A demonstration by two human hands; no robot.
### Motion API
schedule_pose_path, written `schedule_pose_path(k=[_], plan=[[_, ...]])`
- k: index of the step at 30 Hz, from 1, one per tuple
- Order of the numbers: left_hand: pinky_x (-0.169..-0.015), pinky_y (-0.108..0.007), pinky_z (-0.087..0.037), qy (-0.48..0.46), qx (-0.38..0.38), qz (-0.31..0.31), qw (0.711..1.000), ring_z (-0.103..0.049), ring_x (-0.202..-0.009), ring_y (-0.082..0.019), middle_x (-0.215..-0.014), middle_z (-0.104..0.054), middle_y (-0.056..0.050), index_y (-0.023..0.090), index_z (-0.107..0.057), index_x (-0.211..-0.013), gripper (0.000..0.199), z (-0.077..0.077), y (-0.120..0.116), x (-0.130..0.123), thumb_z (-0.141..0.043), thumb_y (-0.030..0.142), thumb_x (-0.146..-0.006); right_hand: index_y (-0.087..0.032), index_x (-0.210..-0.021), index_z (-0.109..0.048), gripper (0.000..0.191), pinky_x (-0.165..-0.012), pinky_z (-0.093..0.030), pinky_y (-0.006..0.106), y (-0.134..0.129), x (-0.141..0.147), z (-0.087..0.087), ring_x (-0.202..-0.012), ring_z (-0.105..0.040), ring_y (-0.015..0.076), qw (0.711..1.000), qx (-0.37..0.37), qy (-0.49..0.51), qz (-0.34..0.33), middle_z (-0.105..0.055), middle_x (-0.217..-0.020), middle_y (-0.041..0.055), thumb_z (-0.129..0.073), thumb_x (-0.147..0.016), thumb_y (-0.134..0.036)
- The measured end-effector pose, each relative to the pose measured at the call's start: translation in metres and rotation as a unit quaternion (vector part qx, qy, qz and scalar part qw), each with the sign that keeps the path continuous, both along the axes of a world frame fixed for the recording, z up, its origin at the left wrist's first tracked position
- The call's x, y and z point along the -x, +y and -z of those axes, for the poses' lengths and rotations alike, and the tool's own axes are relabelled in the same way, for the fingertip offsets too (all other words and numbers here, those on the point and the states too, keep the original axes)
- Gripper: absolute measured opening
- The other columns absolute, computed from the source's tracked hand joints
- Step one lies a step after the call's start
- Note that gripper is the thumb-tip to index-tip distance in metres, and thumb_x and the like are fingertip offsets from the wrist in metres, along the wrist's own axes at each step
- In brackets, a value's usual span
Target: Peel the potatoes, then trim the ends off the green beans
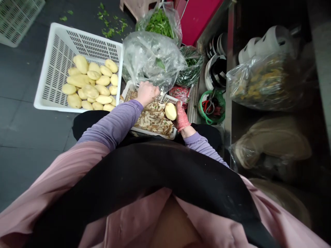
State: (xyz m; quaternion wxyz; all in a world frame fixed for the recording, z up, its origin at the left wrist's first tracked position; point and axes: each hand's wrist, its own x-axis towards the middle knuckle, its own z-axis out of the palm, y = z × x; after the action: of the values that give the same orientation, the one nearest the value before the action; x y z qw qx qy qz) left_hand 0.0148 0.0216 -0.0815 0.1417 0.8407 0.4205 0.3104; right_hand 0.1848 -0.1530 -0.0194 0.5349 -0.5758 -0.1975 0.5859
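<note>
My left hand (148, 93) is bare and closed on a peeler (162, 97), whose metal end points toward my other hand. A pink glove covers my right hand (181, 117), which grips a peeled potato (170, 111). Both hands are over a small white basket (155, 132) heaped with brown and pale peelings (155, 119). To the left stands a large white crate (42, 81) with several peeled potatoes (103, 80) inside.
Plastic bags (152, 55) with greens lie beyond the small basket, beside a red bag (179, 94). A green basket (212, 119) holds scissors at the right, near a shelf (229, 79) with bagged items. Leaf scraps (111, 32) are scattered on the dark floor (15, 120).
</note>
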Motion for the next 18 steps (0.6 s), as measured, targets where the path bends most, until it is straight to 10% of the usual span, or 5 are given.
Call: schedule_pose_path(k=[13,18], plan=[[-0.105,-0.053,-0.056,-0.015,0.004,0.097,0.995,-0.074,-0.096,-0.033,-0.069,-0.062,-0.006,0.028,-0.069,-0.074,0.054,-0.031,-0.012,0.008,-0.059,0.05,-0.122,-0.031,-0.107,-0.074,0.102,-0.098,-0.08,0.051,-0.005,-0.024,0.012,-0.121,-0.089,0.0383,0.988,-0.116,-0.077,-0.074,-0.087,-0.106,0.0068,-0.111,-0.056,-0.111],[-0.098,-0.053,-0.056,-0.029,0.032,0.065,0.997,-0.069,-0.087,-0.033,-0.063,-0.055,-0.006,0.029,-0.065,-0.071,0.058,-0.033,-0.005,0.014,-0.054,0.048,-0.124,-0.029,-0.113,-0.082,0.09,-0.098,-0.074,0.041,-0.012,-0.029,-0.014,-0.124,-0.084,0.0335,0.979,-0.13,-0.091,-0.128,-0.09,-0.118,0.0047,-0.126,-0.056,-0.082]])
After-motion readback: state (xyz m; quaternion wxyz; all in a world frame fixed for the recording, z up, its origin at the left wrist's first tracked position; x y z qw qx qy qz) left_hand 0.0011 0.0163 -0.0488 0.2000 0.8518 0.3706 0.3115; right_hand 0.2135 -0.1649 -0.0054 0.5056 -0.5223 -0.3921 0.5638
